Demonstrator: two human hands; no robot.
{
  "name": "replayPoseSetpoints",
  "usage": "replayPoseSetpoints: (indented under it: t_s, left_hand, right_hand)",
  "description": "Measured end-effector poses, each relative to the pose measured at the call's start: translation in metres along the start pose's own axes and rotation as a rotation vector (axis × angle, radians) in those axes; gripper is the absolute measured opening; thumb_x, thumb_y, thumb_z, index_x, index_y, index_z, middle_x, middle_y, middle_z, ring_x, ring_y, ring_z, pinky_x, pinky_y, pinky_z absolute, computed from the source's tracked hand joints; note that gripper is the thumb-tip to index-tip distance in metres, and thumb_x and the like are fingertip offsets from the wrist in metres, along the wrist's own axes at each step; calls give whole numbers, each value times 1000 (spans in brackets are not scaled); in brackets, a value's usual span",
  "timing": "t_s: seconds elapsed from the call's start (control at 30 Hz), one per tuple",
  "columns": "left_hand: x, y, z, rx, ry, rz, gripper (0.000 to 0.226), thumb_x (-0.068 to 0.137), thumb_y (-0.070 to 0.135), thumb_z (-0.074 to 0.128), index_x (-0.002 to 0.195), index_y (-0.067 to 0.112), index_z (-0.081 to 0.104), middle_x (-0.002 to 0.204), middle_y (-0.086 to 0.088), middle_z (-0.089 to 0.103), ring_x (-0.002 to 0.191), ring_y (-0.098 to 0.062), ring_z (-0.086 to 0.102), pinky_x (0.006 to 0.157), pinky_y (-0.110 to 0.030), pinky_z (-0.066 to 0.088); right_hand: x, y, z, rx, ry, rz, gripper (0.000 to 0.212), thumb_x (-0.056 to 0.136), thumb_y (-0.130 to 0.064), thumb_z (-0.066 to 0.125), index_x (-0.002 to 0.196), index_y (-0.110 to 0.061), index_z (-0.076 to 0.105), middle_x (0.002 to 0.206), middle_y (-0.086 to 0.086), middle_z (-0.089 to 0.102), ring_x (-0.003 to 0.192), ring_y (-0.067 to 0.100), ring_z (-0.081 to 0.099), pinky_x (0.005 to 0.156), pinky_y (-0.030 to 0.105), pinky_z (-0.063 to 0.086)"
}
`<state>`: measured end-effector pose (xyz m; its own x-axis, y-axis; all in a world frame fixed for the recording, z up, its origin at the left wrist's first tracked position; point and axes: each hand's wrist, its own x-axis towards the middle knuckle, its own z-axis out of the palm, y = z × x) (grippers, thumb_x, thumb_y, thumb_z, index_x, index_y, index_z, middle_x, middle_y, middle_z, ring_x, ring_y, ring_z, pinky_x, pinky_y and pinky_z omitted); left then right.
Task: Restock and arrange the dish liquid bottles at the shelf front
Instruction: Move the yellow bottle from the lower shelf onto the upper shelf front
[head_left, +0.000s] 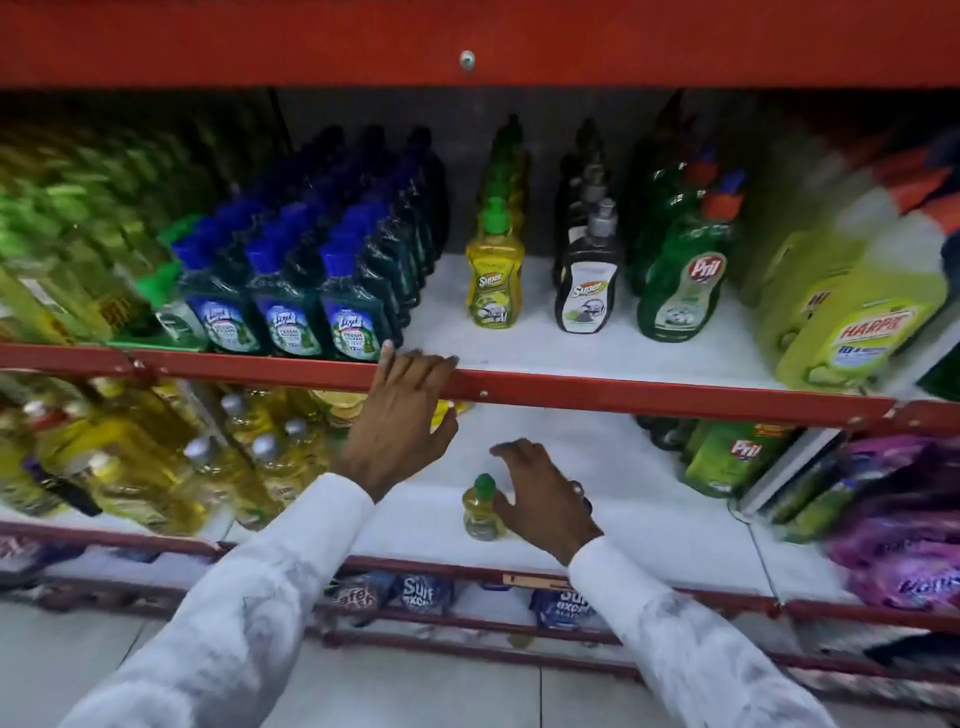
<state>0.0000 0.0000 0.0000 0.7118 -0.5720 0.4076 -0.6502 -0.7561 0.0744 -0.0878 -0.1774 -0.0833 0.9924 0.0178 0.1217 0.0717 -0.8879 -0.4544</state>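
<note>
**Head view: upper rows faced up, lower shelf mostly bare**

Head view shows the upper shelf (597, 358) largely in order. The blue-capped bottles (291, 291) stand in full rows reaching the front edge on the left. To their right, single files of yellow dish liquid bottles (493, 280), black-and-white bottles (587, 296) and green Pril bottles (680, 286) run from front to back, each set a little back from the red rail (649, 392), with bare gaps between the files.

The lower shelf (649, 519) looks like the work left: its middle is white and empty but for one small yellow bottle (482, 506), upright near the front. Oil bottles (156, 467) crowd its left end, green Pril refill packs (732, 457) and purple pouches (904, 519) its right.

The left hand (402, 415) rests fingers over the red rail, its grip loose around the rail and carrying no bottle. The right hand (540, 491) sits just beside the small yellow bottle, fingers spread and curved, touching or nearly touching its side; its grip is open and not closed round it.

Little blocks the reach; the red rail overhangs the lower shelf, and a large Harpic jug (862, 322) leans at the far right.
</note>
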Motion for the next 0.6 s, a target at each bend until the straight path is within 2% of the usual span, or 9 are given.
replayPoseSetpoints:
  t_s: [0.1, 0.2, 0.37, 0.5, 0.6]
  left_hand:
    - [-2, -1, 4, -68, 21, 1, 61, 85, 28, 63, 141, 13, 44, 131, -10, 58, 129, -30, 46, 123, -51, 19]
    - [-4, 1, 7, -115, 19, -22, 62, 85, 26, 62, 142, 13, 42, 135, -10, 56, 132, -30, 43, 124, -50, 16]
    - [-6, 1, 7, -153, 33, -16, 64, 86, 22, 62, 145, 15, 39, 140, -9, 53, 136, -27, 39, 126, -44, 8]
    - [-5, -1, 9, -195, 46, -24, 64, 85, 18, 63, 144, 16, 40, 138, -7, 54, 133, -26, 41, 125, -46, 12]
    - [-4, -1, 13, -229, 75, -31, 63, 82, 16, 65, 142, 14, 44, 134, -7, 57, 131, -27, 44, 124, -49, 16]
  right_hand:
    - [10, 3, 25, 34, -201, 143, 62, 84, -25, 65, 141, -16, 42, 137, 10, 50, 129, 29, 44, 103, 38, 42]
    - [19, 5, 44, 52, -250, 200, 60, 79, -25, 70, 135, -16, 49, 129, 11, 56, 122, 31, 50, 101, 37, 44]
    - [27, 6, 43, 87, -186, 232, 31, 72, -20, 73, 102, -13, 70, 106, 11, 67, 101, 30, 63, 87, 31, 47]
    - [19, -7, 9, 168, -83, 227, 31, 65, -23, 80, 95, -17, 76, 99, 3, 75, 91, 20, 67, 82, 25, 50]
    - [13, -26, -42, 283, 38, 221, 33, 59, -28, 85, 90, -19, 78, 88, -6, 77, 76, 11, 67, 74, 27, 57]
